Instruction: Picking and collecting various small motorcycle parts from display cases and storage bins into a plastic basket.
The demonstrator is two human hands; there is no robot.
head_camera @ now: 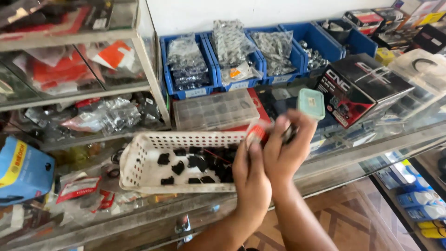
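Head view shows me both hands raised together over the glass-topped desk [353,153], at the right end of a white perforated plastic basket [153,160]. My left hand [251,179] is closed around a small red and white object [256,133], pinched at its fingertips; motion blur keeps me from telling what that object is. My right hand [285,148] sits just beside it, touching the left, fingers curled around a small dark item [290,134] that is also too blurred to identify. Both hands hover just above the basket's right rim.

Inside the basket lie many small black plastic parts [197,165], scattered loosely across its floor and bunched toward the right side. Behind the basket a clear plastic compartment box [216,109] rests on the desk, lying on something red. Just beyond my right fingertips stands a small pale green lidded container [311,103]. To the right of that, a large black cardboard box with red and white print [364,88] lies tilted on the glass.

Along the back wall runs a row of blue plastic bins [297,51] holding clear bags of metal hardware [231,44]. At the far left, a blue carton [21,169] sits near the glass-fronted shelf unit [148,69], which is packed with bagged goods.
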